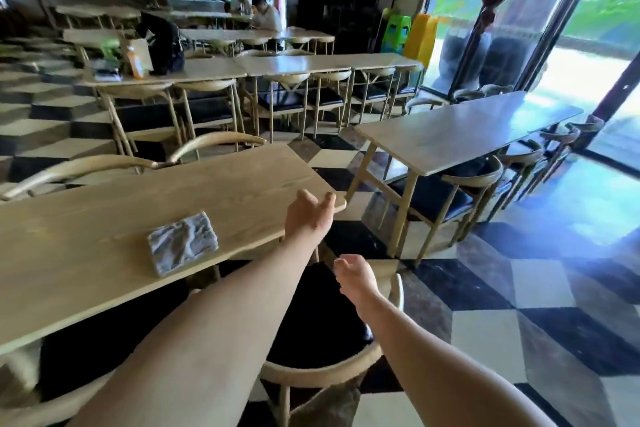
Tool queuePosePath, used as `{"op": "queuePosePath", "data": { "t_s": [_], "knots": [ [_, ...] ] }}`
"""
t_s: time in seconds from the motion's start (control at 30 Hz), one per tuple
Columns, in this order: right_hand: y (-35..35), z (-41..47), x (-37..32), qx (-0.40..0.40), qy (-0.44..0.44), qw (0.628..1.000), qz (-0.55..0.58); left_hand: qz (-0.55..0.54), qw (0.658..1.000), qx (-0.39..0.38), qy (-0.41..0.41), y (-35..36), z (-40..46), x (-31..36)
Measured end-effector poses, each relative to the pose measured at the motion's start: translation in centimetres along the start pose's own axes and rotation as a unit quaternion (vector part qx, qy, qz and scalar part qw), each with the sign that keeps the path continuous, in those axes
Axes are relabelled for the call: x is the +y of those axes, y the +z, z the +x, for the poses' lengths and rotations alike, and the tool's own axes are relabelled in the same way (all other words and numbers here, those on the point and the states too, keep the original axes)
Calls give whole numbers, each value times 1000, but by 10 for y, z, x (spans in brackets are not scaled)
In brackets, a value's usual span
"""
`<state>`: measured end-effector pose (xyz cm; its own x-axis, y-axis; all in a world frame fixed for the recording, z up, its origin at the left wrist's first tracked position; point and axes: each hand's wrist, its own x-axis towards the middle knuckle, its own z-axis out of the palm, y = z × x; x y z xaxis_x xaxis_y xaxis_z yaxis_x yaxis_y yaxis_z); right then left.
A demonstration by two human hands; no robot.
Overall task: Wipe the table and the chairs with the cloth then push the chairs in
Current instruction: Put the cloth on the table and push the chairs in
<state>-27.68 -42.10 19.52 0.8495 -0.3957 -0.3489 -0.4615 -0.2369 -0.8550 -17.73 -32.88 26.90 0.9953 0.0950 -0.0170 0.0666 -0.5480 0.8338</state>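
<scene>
A folded grey cloth (183, 242) lies on the light wooden table (104, 218), close to its near edge. My left hand (308, 211) reaches over the table's right end, fingers apart, holding nothing. My right hand (355, 276) hovers lower, over the black seat of a wooden chair (322, 367) that stands below the table's edge; its fingers are loosely curled and empty. A second chair (45, 406) sits at the lower left, partly under the table. Two curved chair backs (207, 146) show beyond the table's far side.
Another wooden table (450, 139) with chairs stands to the right by the glass wall. Rows of tables and chairs fill the room behind, with several people seated at the back. The floor is black-and-white checkered tile.
</scene>
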Motion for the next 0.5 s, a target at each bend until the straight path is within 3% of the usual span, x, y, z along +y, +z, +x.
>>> {"op": "queuePosePath", "data": {
  "t_s": [0.1, 0.23, 0.5],
  "knots": [
    [-45, 19, 13, 17, -10, 1000, -23, 118, 987, -25, 109, 11, -3, 0],
    [-80, 41, 38, 41, -2, 996, -84, 180, 977, -29, 109, 17, -7, -52],
    [-95, 79, 76, 24, 50, 989, -134, 316, 929, -132, 142, 17, -4, -168]
  ]
}}
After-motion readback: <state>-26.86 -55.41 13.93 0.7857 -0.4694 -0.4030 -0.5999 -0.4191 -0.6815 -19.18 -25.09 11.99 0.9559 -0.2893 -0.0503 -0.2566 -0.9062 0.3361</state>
